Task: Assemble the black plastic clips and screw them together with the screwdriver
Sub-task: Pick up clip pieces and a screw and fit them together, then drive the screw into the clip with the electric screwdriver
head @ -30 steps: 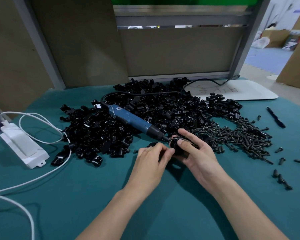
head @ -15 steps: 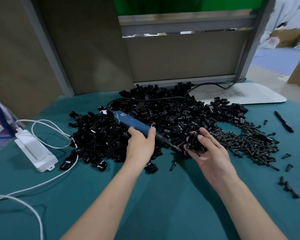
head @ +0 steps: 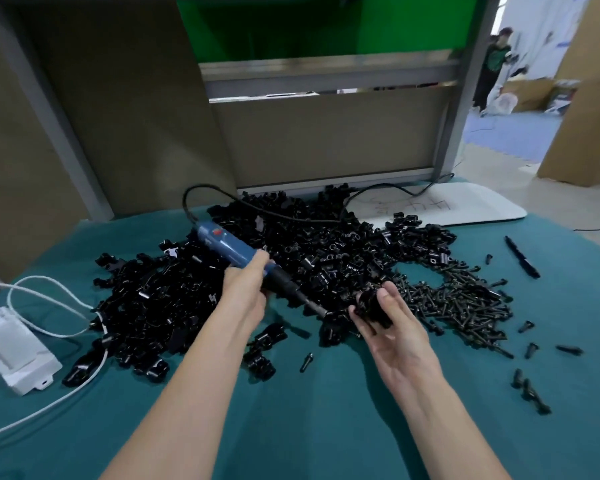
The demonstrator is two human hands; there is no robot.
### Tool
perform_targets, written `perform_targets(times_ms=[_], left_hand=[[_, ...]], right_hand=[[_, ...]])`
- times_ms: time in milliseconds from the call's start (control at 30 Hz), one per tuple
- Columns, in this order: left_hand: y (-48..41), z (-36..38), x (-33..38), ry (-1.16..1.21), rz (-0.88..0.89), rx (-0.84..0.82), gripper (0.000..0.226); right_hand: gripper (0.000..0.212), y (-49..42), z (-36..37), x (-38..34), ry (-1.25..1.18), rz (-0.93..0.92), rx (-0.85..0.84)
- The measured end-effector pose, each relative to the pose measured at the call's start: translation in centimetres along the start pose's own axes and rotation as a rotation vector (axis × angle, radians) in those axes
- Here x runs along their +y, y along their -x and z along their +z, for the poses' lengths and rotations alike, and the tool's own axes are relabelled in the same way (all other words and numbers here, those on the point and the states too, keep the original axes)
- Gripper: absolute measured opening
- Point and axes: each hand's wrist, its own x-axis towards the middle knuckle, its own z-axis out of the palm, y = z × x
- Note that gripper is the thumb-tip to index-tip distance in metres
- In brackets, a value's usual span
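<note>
Over the near edge of the pile of black plastic clips (head: 326,258), I have both hands at work. My left hand (head: 246,289) is wrapped round the electric screwdriver (head: 232,249) where its blue body meets the black nose, with the fingers curled about the barrel. The tool slants from the pile's left side down toward its near right edge, and its black cord (head: 201,195) loops off behind the pile. Gripping that low, I judge, steers the tip rather than the heavy tail.

My right hand (head: 392,327) sits at the pile's near right edge, palm up, with thumb and fingers pinching a clip assembly (head: 373,306) and offering it toward the bit. The bit's tip lies just beside the assembly. I cannot tell whether it meets a screw head, because black on black hides it.

I read this as the step of bringing driver to screw. The next move calls for lining the bit square with the head, or it may skate off the plastic.

The heap of black screws (head: 465,303) spreads just right of the pile, close to my right hand and handy for the next pick. One loose screw (head: 306,362) lies on the teal bench (head: 309,427) in front of the pile. A white power adapter (head: 11,348) rests well left of the pile, and a black marker pen (head: 522,257) lies to the pile's right, beyond the screws.
</note>
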Motion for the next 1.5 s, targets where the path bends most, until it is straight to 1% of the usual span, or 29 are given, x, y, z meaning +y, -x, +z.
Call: perform_targets(times_ms=[33,67,100,167,233,333,433,533,700,867,967,1033,1200,1267,1367,1500], left_hand=[[0.3,-0.1,0.4,0.150,0.001,-0.090,0.030],[0.5,-0.1,0.8,0.266,0.014,-0.172,0.034],[0.8,-0.1,1.1,0.334,0.043,-0.241,0.037],[1.3,0.3,1.5,0.369,0.111,-0.345,0.032],[1.7,1.2,1.5,0.381,0.158,-0.387,0.024],[1.5,2.3,1.3,0.423,0.192,-0.374,0.015],[0.8,2.4,0.7,0.477,0.195,-0.341,0.012],[0.3,2.0,0.2,0.524,0.153,-0.307,0.011],[0.1,2.0,-0.2,0.552,0.072,-0.237,0.009],[-0.2,1.5,-0.3,0.539,0.071,-0.210,0.009],[-0.4,1.3,-0.5,0.549,0.042,-0.198,0.011],[-0.4,1.3,-0.9,0.531,0.030,-0.191,0.013],[-0.6,1.3,-1.4,0.537,0.007,-0.181,0.013],[-0.7,1.3,-1.5,0.547,-0.007,-0.173,0.014],[-0.7,1.4,-1.8,0.573,-0.047,-0.159,0.015],[-0.6,1.5,-2.2,0.603,-0.095,-0.132,0.017]], right_hand=[[0.039,-0.1,0.0,0.0,0.019,-0.007,-0.004],[0.041,-0.3,0.0,0.1,0.041,-0.017,-0.008],[0.044,-0.4,-0.1,0.2,0.063,-0.027,-0.012],[0.048,-0.6,-0.1,0.3,0.094,-0.040,-0.033],[0.050,-0.7,0.0,0.3,0.123,-0.045,-0.059],[0.050,-1.0,0.0,0.5,0.194,-0.070,-0.070],[0.046,-1.2,0.1,0.6,0.235,-0.099,-0.070],[0.043,-1.3,0.0,0.7,0.246,-0.115,-0.066],[0.027,-1.3,0.1,0.9,0.280,-0.136,-0.078],[0.033,-1.2,0.1,0.8,0.287,-0.166,-0.069],[0.025,-1.0,0.3,0.8,0.294,-0.168,-0.066],[0.024,-0.9,0.4,0.8,0.290,-0.169,-0.056],[0.039,-0.6,0.8,0.7,0.267,-0.183,0.001],[0.036,-0.4,1.0,0.7,0.260,-0.193,0.012],[0.026,-0.2,1.1,0.6,0.247,-0.204,0.019],[0.023,-0.2,1.2,0.6,0.250,-0.205,0.020]])
